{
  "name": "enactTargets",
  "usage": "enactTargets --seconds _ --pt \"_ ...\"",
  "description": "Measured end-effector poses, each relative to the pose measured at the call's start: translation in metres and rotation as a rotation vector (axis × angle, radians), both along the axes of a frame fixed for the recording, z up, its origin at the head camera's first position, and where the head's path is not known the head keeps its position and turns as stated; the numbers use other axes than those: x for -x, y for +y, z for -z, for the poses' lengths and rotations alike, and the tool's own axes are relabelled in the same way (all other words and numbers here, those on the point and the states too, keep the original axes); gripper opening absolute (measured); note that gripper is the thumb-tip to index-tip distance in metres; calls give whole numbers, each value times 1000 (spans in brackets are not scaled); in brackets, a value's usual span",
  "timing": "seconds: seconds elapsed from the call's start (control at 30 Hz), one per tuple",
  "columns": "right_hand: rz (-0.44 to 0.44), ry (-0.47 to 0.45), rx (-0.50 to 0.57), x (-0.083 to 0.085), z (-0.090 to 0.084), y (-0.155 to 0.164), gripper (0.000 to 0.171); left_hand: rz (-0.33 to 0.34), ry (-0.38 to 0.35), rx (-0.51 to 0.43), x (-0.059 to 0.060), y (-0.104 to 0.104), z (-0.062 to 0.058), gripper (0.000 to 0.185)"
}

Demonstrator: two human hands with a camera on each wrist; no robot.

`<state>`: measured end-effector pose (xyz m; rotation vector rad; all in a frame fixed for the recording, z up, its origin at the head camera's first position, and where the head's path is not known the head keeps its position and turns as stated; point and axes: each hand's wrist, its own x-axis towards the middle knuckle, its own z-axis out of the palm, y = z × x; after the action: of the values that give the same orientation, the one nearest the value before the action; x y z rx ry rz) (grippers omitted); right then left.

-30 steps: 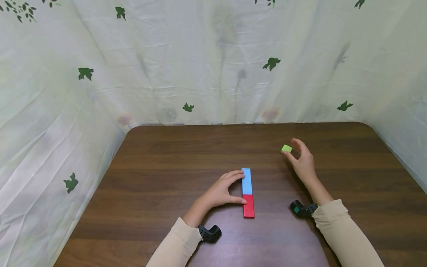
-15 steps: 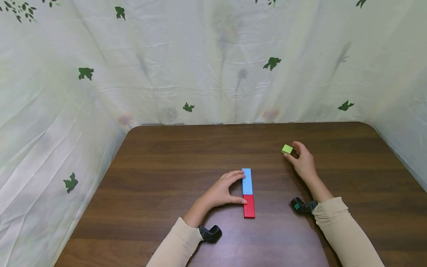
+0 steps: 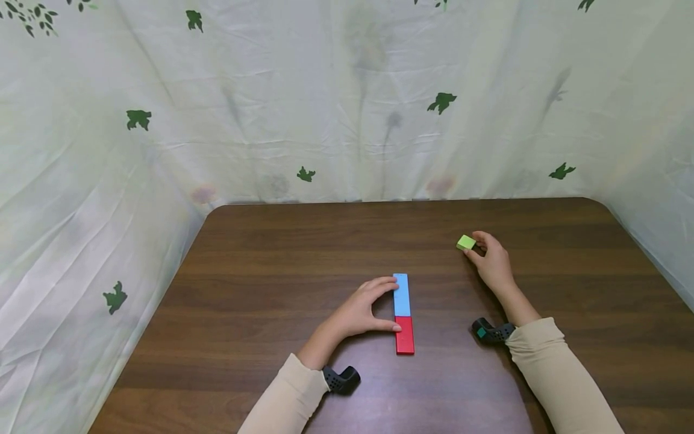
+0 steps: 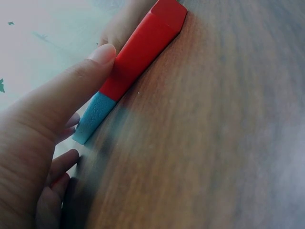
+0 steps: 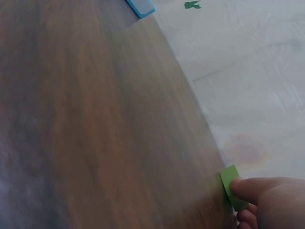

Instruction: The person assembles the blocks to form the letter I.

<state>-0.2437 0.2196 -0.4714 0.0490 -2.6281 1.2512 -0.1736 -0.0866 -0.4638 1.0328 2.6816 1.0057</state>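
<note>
Right hand (image 3: 492, 265) sits at the far right of the wooden table (image 3: 271, 253), fingers curled, pinching the small green block (image 3: 465, 242) between thumb and fingertips. The block is at the hand's far-left tip, well apart from the other pieces. Can't tell from the head view whether it rests on the table or is just off it. Right wrist view shows only a thumb tip (image 5: 248, 187) pressed against the green block (image 5: 231, 183); the rest of the hand is cut off at the frame's bottom edge.

Left hand (image 3: 360, 310) lies near the table centre, spread in a loose arch against the left side of the blue bar (image 3: 400, 295) and red bar (image 3: 403, 335). The two bars lie end to end in one straight line, blue farther from the person, red nearer. Fingertips touch the blue bar's far end, thumb touches the red bar near the joint. The hand braces them from the side; nothing is lifted.

Left wrist view: thumb (image 4: 81, 81) lies along the red bar (image 4: 143, 47); the blue bar (image 4: 94, 118) is partly behind the fingers, heavily blurred. Palm fills the lower left, hiding the table there.

Blue bar's end (image 5: 140, 6) is clipped at the top of the right wrist view. A black wrist mount (image 3: 490, 333) shows by the beige right sleeve (image 3: 558, 374).
</note>
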Motion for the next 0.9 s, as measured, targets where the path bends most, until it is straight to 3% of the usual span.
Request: enactTargets --seconds 0.9 --pt "13 80 22 -4 -6 -4 38 -4 -13 8 -1 0 -1 77"
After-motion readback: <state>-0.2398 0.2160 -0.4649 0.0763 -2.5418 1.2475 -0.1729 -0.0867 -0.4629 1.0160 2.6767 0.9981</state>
